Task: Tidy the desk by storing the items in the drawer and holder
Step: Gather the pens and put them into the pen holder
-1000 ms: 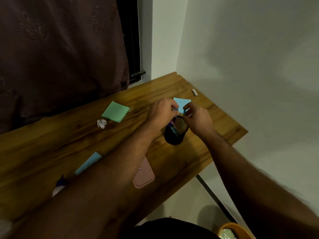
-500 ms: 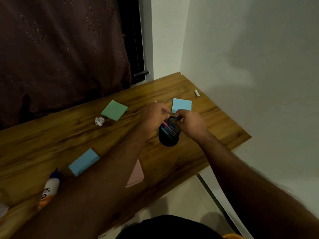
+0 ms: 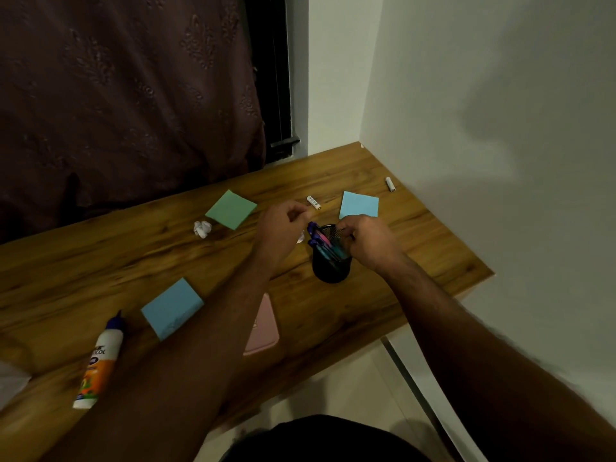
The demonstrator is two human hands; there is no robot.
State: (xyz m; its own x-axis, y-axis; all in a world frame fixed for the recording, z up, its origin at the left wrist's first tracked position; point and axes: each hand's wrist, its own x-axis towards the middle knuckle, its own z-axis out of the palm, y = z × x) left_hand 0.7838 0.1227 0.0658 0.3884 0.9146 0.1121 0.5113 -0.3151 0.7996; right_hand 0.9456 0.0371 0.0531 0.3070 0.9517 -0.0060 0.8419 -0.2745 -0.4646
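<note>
Black mesh pen holder, round, upright on wooden table near right edge; stuffed with blue, pink and teal pens leaning left. Left hand beside rim, fingers curled, whether pinching anything not discernible. Right hand over far rim, grip likewise unclear. Scattered around: green notepad, two blue notepads, two batteries, crumpled paper, glue bottle, pink phone.

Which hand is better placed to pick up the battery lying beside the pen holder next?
Left. The left hand hovers right beside the battery; the right hand is at the pen holder.
</note>
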